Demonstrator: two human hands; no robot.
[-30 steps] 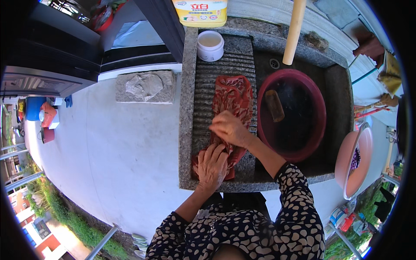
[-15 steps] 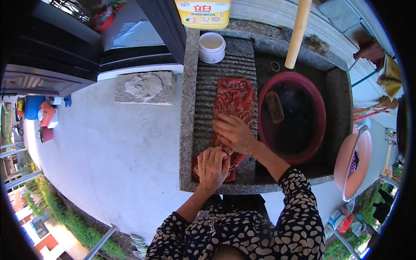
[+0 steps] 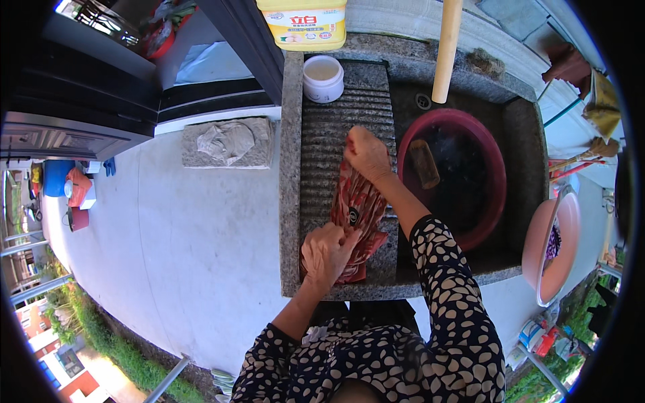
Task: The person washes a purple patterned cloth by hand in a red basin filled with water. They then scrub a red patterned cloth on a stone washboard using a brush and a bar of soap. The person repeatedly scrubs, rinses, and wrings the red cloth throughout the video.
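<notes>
A wet red patterned cloth [image 3: 363, 201] with a small round dark patch lies stretched along the ribbed stone washboard [image 3: 319, 148]. Its far end is bunched in my right hand [image 3: 368, 154], whose fingers are closed round it. Lower down, my left hand [image 3: 327, 252] grips the near part of the cloth against the stone, fingers curled. Right of the washboard, a dark red basin [image 3: 498, 201] of dark water sits in the stone sink. A brownish bar-shaped block [image 3: 424, 164] rests in that basin, near its left side.
A white open tub [image 3: 323, 79] stands at the washboard's far left corner, with a yellow detergent jug [image 3: 306, 25] behind it. A wooden pole [image 3: 447, 54] juts over the sink's back. The sink's stone rim [image 3: 290, 168] borders the work area. A pink basin [image 3: 551, 248] leans at the right.
My right hand has moved away from me up the washboard and closed on the cloth's far end. The cloth now looks narrower and shows its dark patch. My left hand stays low on it.
</notes>
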